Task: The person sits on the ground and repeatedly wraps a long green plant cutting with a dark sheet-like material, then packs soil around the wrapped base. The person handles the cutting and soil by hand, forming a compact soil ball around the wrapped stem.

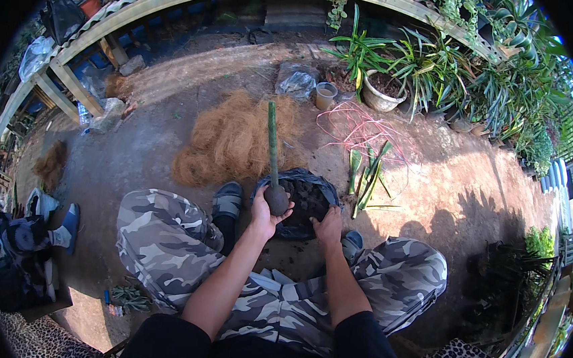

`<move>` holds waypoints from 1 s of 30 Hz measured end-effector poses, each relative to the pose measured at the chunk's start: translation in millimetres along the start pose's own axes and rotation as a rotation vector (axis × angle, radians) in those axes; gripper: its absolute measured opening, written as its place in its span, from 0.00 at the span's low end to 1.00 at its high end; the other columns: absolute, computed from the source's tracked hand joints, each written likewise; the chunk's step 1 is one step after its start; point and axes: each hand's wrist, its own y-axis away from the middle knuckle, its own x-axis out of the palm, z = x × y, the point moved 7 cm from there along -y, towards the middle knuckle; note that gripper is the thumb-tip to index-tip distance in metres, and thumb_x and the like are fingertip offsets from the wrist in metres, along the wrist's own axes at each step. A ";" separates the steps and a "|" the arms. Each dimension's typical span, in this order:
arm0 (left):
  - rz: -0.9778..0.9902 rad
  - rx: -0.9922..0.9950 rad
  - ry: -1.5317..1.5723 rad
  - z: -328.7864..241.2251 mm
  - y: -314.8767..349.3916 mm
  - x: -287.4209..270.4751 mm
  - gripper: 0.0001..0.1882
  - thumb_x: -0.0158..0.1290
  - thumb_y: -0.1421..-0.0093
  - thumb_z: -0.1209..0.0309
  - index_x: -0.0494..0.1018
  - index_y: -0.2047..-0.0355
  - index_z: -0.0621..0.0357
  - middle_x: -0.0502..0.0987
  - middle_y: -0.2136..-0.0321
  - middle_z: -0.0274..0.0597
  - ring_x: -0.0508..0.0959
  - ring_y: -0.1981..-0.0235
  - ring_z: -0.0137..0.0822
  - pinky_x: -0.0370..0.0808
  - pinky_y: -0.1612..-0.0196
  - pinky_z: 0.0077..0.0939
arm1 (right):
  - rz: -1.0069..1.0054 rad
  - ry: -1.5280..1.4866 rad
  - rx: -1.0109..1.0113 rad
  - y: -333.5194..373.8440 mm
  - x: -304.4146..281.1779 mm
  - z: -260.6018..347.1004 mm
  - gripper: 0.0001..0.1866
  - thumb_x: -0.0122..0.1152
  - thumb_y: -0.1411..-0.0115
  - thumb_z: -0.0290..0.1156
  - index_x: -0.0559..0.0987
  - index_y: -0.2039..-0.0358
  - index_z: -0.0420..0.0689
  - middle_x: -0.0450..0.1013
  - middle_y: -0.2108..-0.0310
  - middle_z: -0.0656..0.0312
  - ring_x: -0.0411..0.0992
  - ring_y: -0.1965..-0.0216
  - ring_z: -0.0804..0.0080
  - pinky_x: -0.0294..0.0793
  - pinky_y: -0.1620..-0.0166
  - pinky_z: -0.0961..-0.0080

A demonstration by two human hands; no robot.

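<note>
My left hand (268,216) is closed round a dark ball of soil (276,200), held over the left side of a black plastic bag. A long green cylindrical plant stalk (273,137) stands nearly upright out of the ball. The black plastic bag (326,185) sits open on the ground between my feet, with loose dark soil (306,203) inside. At its near right rim is my right hand (328,227), fingers curled inward against the soil and the bag edge. What those fingers hold, if anything, is hidden.
Brown coconut fibre (225,140) lies heaped beyond the bag. Pink string (361,128) and cut green leaves (370,177) are to the right. Farther back stand a plastic cup (325,96), a clear plastic bag (297,83) and a potted plant (381,99). Another person's foot (70,219) shows at left.
</note>
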 end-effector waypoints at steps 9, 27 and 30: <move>-0.009 -0.010 -0.023 2.7 0.8 -2.3 0.22 0.35 0.34 0.51 0.72 0.59 0.52 0.79 0.66 0.40 0.81 0.68 0.41 0.78 0.66 0.35 | 0.460 0.183 0.204 -25.0 33.3 -24.8 0.31 0.61 0.46 0.38 0.69 0.42 0.42 0.70 0.45 0.45 0.67 0.42 0.49 0.67 0.41 0.58; -0.014 -0.018 -0.022 9.6 4.9 -3.5 0.25 0.37 0.34 0.50 0.74 0.60 0.58 0.79 0.64 0.42 0.82 0.70 0.41 0.81 0.67 0.36 | 0.454 0.113 0.193 -43.0 25.4 -51.3 0.31 0.77 0.60 0.44 0.82 0.53 0.50 0.78 0.54 0.52 0.75 0.51 0.54 0.74 0.47 0.63; -0.024 -0.019 -0.030 9.1 2.9 -4.2 0.24 0.36 0.34 0.50 0.72 0.59 0.55 0.79 0.65 0.42 0.82 0.69 0.41 0.80 0.67 0.36 | 0.368 0.031 0.202 -37.4 14.1 -48.1 0.29 0.76 0.58 0.43 0.82 0.54 0.49 0.78 0.56 0.51 0.76 0.53 0.53 0.74 0.49 0.63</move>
